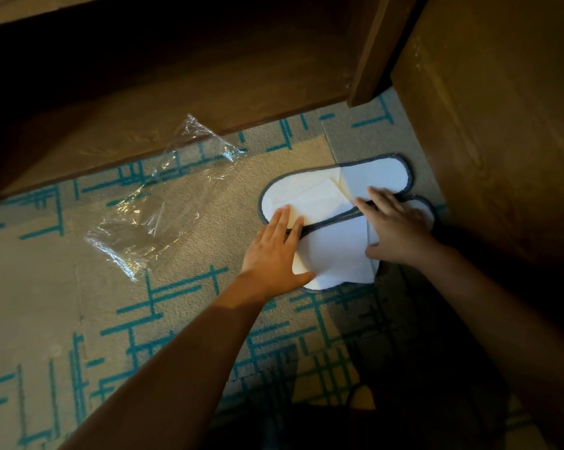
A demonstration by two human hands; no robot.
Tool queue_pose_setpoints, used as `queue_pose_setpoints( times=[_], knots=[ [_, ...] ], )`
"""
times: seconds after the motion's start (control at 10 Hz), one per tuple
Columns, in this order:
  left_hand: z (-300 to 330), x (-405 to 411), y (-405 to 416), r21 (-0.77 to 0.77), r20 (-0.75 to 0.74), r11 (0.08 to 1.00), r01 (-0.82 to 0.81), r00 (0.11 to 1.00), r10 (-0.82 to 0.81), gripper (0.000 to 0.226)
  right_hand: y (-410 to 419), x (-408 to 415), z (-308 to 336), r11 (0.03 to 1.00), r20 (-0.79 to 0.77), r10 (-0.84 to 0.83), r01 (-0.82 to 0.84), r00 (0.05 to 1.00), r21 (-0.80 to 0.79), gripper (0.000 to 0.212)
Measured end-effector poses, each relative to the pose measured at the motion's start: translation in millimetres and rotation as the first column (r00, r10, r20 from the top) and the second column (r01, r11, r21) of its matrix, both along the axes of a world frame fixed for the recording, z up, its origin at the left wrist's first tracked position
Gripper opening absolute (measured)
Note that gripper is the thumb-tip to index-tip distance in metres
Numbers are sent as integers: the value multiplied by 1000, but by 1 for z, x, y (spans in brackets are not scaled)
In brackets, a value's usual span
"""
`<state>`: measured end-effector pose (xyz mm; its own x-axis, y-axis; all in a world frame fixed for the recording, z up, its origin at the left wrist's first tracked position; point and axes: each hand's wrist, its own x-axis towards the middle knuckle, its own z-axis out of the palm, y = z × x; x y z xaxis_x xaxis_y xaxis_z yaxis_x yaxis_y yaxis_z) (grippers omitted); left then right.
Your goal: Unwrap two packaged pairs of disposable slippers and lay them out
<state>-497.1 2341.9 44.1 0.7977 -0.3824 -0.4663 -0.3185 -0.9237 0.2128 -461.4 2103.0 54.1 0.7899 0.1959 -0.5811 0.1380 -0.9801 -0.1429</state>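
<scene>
Two white disposable slippers with grey trim lie side by side on the carpet. The far slipper point(319, 193) lies flat, and the near slipper point(335, 254) is right beside it. My left hand point(275, 251) rests flat, fingers spread, across the left ends of both. At the right my right hand point(394, 225) presses flat on the near slipper, with its fingertips reaching the far one. An empty clear plastic wrapper point(150, 206) lies crumpled on the carpet to the left, apart from both hands.
The floor is beige carpet with teal line patterns point(144, 319). Dark wooden furniture point(176, 92) runs along the far side, with a wooden post point(371, 53). A wooden panel point(501, 125) stands close at the right of the slippers.
</scene>
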Motion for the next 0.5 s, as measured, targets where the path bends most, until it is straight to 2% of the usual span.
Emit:
queue_pose_setpoints(
  times=[0.1,0.2,0.3,0.4,0.5],
  knots=[
    [7,5,5,5,23,999,32,999,-32,95,5,1,4,996,48,-62,59,997,61,83],
    [21,10,15,-96,80,995,3,997,5,81,17,1,10,983,189,-143,117,972,143,63],
    [42,12,25,-168,75,982,-90,992,104,65,34,-2,23,966,233,-222,182,947,182,50],
    [72,9,32,-124,-60,964,-235,972,229,55,54,-15,53,942,153,-281,242,947,231,40],
    [109,4,40,-44,-139,953,-301,946,292,50,72,-16,97,907,-36,-339,337,940,252,44]
  ],
)
